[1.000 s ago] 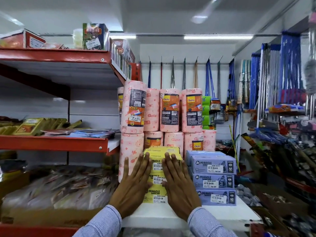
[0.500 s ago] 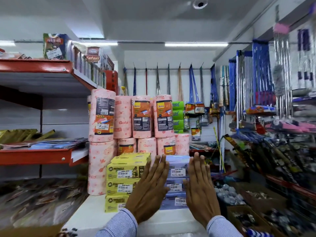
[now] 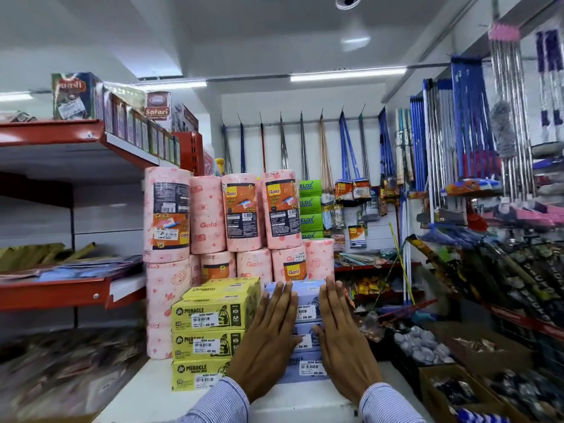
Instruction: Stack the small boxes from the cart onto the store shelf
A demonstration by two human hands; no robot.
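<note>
A stack of three blue Miracle boxes [image 3: 306, 311] stands on the white shelf top [image 3: 146, 389], right beside a stack of three yellow Miracle boxes [image 3: 210, 343]. My left hand [image 3: 268, 340] lies flat, fingers straight, against the left part of the blue stack's front. Flat against the right part of that front is my right hand [image 3: 343, 340]. Both palms press the fronts; neither hand grips a box. Most of the blue stack's labels are hidden behind my hands. No cart is in view.
Pink Gala kitchen-towel rolls [image 3: 244, 215] stand two high right behind both stacks. Red shelves [image 3: 55, 291] with packets run along the left. Mops and brooms [image 3: 442, 141] hang at the back and right. Boxes of goods [image 3: 476, 389] sit low on the right.
Both hands left the yellow stack and moved right onto the blue stack's front. My view turned right and closer, so the stacks now sit centre-left.
</note>
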